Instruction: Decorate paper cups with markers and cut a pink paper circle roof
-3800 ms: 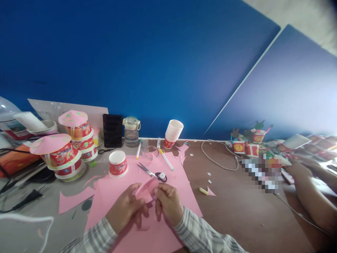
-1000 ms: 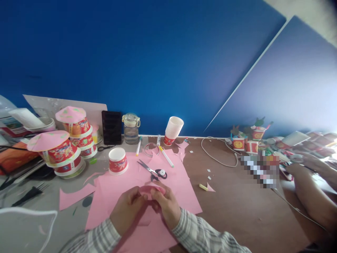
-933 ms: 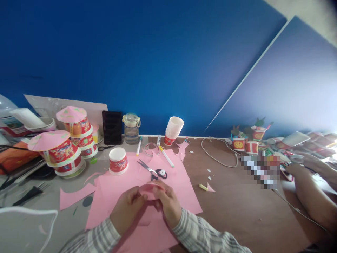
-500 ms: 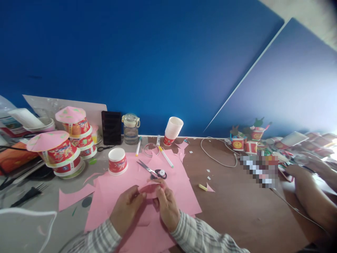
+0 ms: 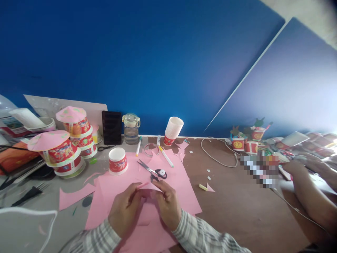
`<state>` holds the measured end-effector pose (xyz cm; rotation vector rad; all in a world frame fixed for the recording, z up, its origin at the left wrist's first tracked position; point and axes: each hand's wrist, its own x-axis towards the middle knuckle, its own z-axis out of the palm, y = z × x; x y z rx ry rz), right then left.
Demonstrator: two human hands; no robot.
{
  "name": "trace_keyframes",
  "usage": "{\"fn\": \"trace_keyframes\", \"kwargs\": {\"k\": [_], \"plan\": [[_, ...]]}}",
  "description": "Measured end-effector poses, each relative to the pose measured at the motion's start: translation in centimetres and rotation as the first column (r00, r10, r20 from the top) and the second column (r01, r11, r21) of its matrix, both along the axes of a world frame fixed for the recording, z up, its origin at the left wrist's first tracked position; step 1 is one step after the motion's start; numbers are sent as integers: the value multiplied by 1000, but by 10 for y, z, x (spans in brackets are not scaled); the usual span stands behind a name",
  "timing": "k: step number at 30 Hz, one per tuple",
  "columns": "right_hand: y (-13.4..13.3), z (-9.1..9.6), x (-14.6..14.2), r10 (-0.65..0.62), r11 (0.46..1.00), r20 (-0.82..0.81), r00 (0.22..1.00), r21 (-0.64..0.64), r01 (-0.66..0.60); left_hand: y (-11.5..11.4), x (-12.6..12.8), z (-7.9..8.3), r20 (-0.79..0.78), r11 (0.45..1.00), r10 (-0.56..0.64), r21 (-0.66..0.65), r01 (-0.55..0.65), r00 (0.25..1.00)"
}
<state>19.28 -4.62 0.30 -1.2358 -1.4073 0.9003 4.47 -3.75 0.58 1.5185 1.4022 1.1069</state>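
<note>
Between my two hands is a small piece of pink paper (image 5: 149, 186), bent upward in the middle. My left hand (image 5: 126, 207) pinches its left edge, and my right hand (image 5: 168, 204) grips its right side between thumb and fingers. Below them lie pink paper sheets (image 5: 184, 196) spread over the table. Just beyond my fingertips, open scissors (image 5: 152, 170) with black handles rest on the sheets. A red and white paper cup (image 5: 118, 161) stands upside down to the left of the scissors.
Stacked cup models with pink paper roofs (image 5: 48, 140) stand at the left. Behind are a black tablet (image 5: 112, 127), a water bottle (image 5: 131, 130), markers (image 5: 166, 157) and stacked paper cups (image 5: 173, 130). At the right edge, another person's hands (image 5: 292, 168) work near several cups.
The small pink paper has been turned and now shows a raised fold. My hands have shifted their hold along its edges. The other person's hand has moved slightly left.
</note>
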Motion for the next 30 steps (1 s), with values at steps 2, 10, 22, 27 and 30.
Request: {"fn": "trace_keyframes", "kwargs": {"k": [2, 10, 22, 27, 30], "plan": [[0, 0, -1, 22, 1000, 32, 999, -3, -22, 0, -1, -1, -31, 997, 1, 80, 1, 1000], [-2, 0, -3, 15, 998, 133, 991, 59, -23, 2, -5, -6, -159, 962, 63, 274, -17, 985], [-4, 1, -2, -14, 1000, 175, 984, 25, 10, 8, -6, 0, -7, 996, -40, 82, 41, 999], [-9, -6, -2, -17, 990, 259, 966, 137, -20, 5, -6, -4, -15, 994, -27, 106, 29, 1000], [-8, -9, -2, -45, 983, 300, 953, 183, -11, 4, -7, -5, -48, 971, -34, 235, 44, 998]]}}
